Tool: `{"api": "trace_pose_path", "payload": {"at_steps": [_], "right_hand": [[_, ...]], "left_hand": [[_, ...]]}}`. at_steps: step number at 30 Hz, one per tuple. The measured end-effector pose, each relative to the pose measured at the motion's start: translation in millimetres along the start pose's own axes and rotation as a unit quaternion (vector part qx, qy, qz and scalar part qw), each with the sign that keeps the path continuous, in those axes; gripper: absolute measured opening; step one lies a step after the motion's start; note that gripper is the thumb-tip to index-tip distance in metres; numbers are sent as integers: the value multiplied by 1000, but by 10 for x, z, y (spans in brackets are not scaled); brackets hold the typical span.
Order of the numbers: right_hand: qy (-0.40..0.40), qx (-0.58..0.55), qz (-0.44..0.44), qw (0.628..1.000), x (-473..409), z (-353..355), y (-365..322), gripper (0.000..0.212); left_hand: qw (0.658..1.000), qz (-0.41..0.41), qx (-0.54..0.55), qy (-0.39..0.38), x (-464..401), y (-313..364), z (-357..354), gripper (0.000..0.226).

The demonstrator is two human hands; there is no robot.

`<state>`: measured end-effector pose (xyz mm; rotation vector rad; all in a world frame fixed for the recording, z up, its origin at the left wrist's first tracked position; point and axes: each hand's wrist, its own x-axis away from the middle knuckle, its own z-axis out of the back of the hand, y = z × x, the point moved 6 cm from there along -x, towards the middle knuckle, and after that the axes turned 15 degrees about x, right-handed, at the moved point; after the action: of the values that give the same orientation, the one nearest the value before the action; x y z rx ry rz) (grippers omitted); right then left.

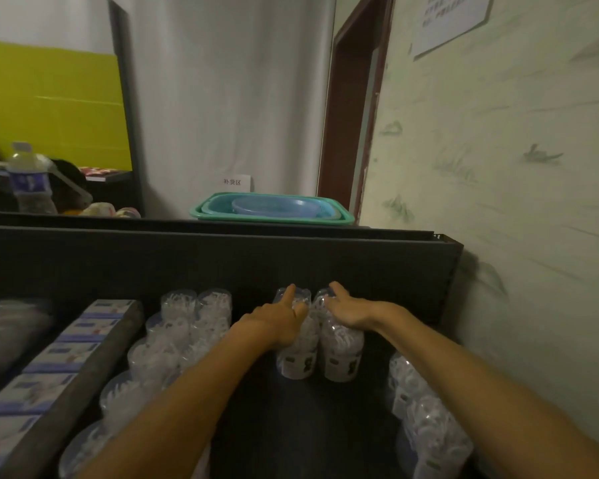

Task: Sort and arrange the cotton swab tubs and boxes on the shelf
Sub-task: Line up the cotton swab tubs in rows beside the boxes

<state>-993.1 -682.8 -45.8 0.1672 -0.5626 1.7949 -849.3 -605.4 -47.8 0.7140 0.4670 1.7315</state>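
Hands [351,311] atop clear, swab-packed tubs [341,350]

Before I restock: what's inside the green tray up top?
Nested in the green tray are a lighter blue tray and a round blue basin. Their bottoms are hidden.

tub labels [296,361]: print too blurred to read | tubs under left hand [280,318] and right hand [347,310]: tops covered | boxes [66,354]: print smeared, nearest cut by left edge | wrapped goods [11,326] far left: blurred, cannot tell what | wall notice [446,19]: cropped by top edge, unreadable | water bottle [28,181]: motion-blurred
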Motion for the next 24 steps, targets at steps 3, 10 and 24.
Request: {"api": "trace_pose_path", "payload": {"at_steps": [3, 10, 24], "right_hand": [[1, 6, 8, 1000, 7, -50, -137, 62], [19, -5, 15, 1000, 81, -73, -226, 60], [34, 33, 0, 999, 69, -31, -203, 61]], "left_hand": [[1000, 12, 9, 3, -12, -118, 65, 62], [999, 8, 32, -8, 47, -158, 105, 65], [999, -3, 31, -21, 91, -105, 124, 65]]}}
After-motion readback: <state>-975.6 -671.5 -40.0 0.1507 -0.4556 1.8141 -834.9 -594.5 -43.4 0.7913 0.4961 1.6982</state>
